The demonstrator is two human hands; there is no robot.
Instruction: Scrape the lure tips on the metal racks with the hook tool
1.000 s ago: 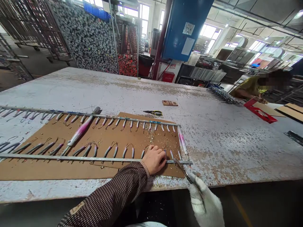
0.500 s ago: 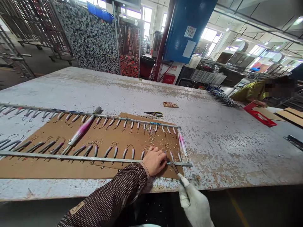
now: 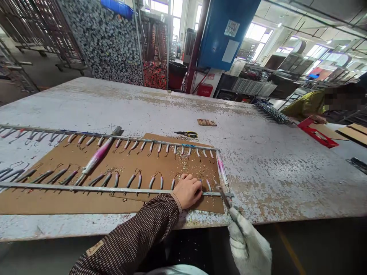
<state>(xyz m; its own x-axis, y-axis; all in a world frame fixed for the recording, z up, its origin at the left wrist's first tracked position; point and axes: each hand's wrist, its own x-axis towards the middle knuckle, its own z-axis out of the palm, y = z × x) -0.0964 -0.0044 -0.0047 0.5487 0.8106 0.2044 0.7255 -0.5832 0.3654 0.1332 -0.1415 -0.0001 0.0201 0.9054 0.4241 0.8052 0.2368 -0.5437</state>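
Observation:
A ladder-like metal rack lies on brown cardboard, its two long rails lined with small grey and white hooked pieces. My bare left hand bends its fingers over the lower rail near the right end. In my white-gloved right hand is a pair of pliers, blurred at the jaws. The jaws are by the rail's right end; whether they touch it I cannot tell. Pink-and-white crossbars join the rails, one in the middle and one at the right end.
Yellow-and-black pliers and a wooden block lie beyond the rack. Chips are scattered on the cardboard and worn table. At the right, a person in a yellow sleeve is beside a red frame.
My right hand and the pliers have moved right, toward the rail's end. One hooked piece near that end no longer shows on the lower rail. My left hand stays in place.

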